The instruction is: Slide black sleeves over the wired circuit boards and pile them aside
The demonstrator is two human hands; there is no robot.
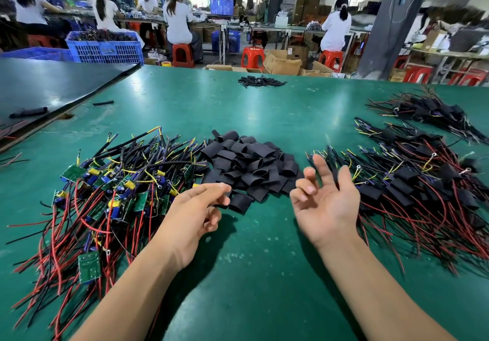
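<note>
Lying just ahead of the left hand [195, 216], the black sleeves [251, 166] form a heap at mid-desk [264, 274]. The nearest sleeve sits crosswise at the fingers [223, 187], which are loosely curled and grasp nothing. Bare wired circuit boards [111, 192] lie to its left. The right hand [326, 203] hangs palm-up, spread and empty, beside the sleeved pile [412, 182]. The left hand is judged better placed for a sleeve.

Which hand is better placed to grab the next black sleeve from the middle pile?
The left hand: its fingertips sit at the near edge of the sleeve pile. The right hand is palm-up and empty, nearer the sleeved boards.
</note>
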